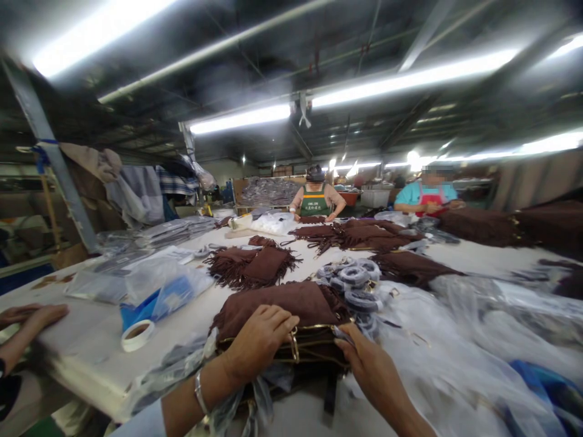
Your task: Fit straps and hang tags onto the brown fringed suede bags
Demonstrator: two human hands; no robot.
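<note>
Overhead tube lights [414,78] glare beneath a dim ceiling [346,36], edges blurred

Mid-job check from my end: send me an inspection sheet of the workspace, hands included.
Surface: pale table, crowded with goods.
Job's things: brown bag in front of the wearer, with a gold-coloured zip and clasp.
Clutter: clear plastic at right, wrapped rings behind the bag, tape roll at left, fringed brown items farther back.
Hands: left hand lies over the bag beside the clasp, grip unclear; right hand holds the bag's right end, a pale scrap at its fingertips.
Cables: nothing seen on the table; overhead too blurred to tell.
Surroundings: two co-workers across the table, green apron and turquoise sleeves; another person's hands at far left; strip lights above.
</note>
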